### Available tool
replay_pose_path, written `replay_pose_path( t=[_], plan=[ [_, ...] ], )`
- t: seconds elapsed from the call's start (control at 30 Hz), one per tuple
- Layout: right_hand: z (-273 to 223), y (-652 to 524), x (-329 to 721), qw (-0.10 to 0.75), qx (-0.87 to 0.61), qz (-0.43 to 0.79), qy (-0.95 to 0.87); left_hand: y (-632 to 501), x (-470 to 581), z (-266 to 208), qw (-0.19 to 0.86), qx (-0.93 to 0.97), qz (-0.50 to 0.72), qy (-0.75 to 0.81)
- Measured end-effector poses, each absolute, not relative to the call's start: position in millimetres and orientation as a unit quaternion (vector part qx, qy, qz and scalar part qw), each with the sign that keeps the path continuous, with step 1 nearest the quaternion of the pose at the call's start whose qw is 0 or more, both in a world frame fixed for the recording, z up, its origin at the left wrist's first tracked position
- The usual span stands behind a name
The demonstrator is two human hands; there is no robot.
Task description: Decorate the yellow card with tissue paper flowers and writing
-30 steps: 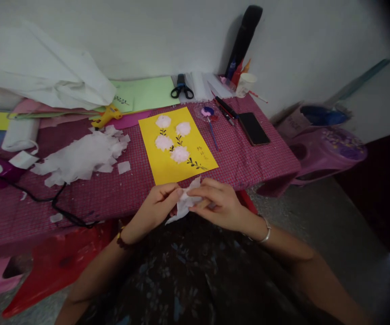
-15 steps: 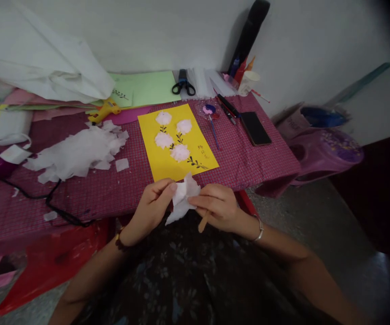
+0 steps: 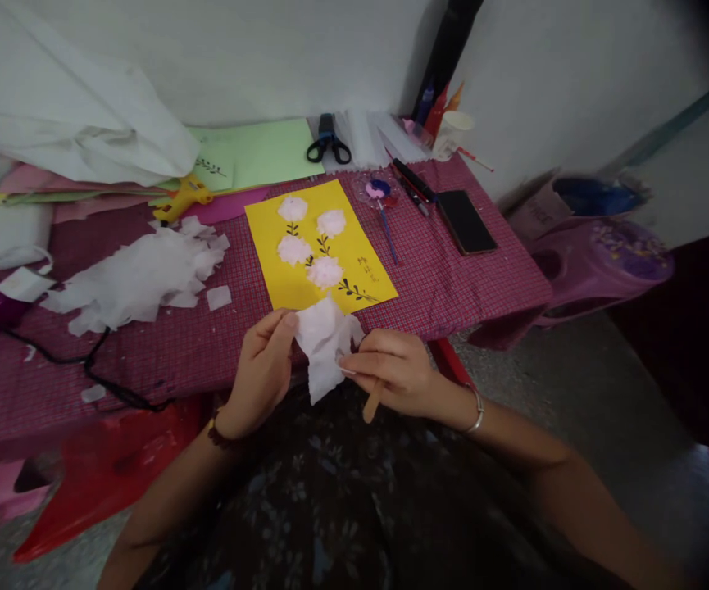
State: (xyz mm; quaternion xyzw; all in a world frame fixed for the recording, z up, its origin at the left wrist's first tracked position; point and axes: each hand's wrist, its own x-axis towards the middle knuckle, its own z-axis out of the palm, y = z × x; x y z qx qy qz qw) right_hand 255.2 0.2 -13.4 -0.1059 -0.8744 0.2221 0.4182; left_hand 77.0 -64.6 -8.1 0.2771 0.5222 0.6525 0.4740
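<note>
A piece of thin white tissue paper [image 3: 324, 348] is stretched between my two hands at the table's front edge. My left hand [image 3: 266, 354] pinches its upper left corner between thumb and fingers. My right hand [image 3: 398, 373] is closed on its right side, and a flat wooden stick [image 3: 373, 401] pokes out below the same fingers. Just beyond lies a yellow sheet [image 3: 261, 238] bearing several pale pink paper flowers [image 3: 325, 272] and dark painted leaf sprigs. To the left spreads a heap of white tissue squares [image 3: 138, 274], with one loose square [image 3: 219, 297] beside it.
A yellow glue gun [image 3: 187, 199] lies behind the heap. Scissors [image 3: 328, 143] rest on green paper at the back. A paint palette [image 3: 379, 190], a brush, pens and a phone [image 3: 465, 221] are on the right. A black cable [image 3: 99, 369] crosses the left front; a red stool [image 3: 108, 459] stands below.
My left hand has moved left and slightly up, drawing the tissue paper out wider and flatter. My right hand keeps its hold on the paper and stick, nearly in place.
</note>
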Motion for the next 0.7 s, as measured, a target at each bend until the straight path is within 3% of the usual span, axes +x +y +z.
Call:
replay_pose_path(
  t=[0.13,0.27,0.57,0.7],
  plan=[
    [-5,8,250,0.358,-0.156,0.288,-0.875,-58,76,-6,0.524,0.232,0.653,0.495],
    [10,23,238,0.264,-0.166,0.273,-0.91,-49,76,-5,0.532,0.22,0.657,0.486],
    [38,86,184,0.349,-0.073,0.413,-0.838,-10,36,22,0.507,0.227,0.674,0.488],
    [40,108,166,0.307,-0.114,0.524,-0.786,5,15,30,0.458,0.303,0.637,0.541]
  ],
)
